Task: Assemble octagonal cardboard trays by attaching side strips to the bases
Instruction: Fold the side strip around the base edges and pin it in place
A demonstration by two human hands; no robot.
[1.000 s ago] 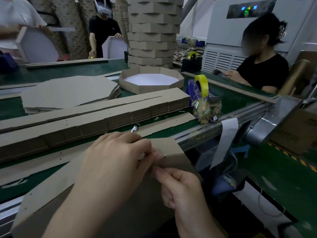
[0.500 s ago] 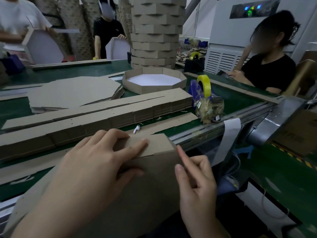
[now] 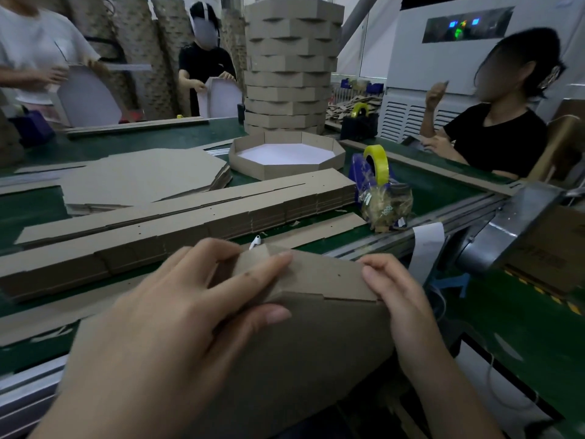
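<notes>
Octagonal base (image 3: pixel 300 369) leans on the conveyor's (image 3: pixel 437 198) near edge. Left hand (image 3: pixel 177 327), fingers splayed, pinches side strip (image 3: pixel 319 274) against it, probably holding the fold. Right hand (image 3: pixel 399 299) pinches the strip's free end, likely to align it.

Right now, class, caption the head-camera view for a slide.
A left hand and right hand grip a side strip along a cardboard base; a finished octagonal tray sits beyond.

Dim workshop — green conveyor table (image 3: pixel 142 139), white machine (image 3: pixel 411 58) with blue-green lights, cardboard rolls (image 3: pixel 139 42) behind.
</notes>
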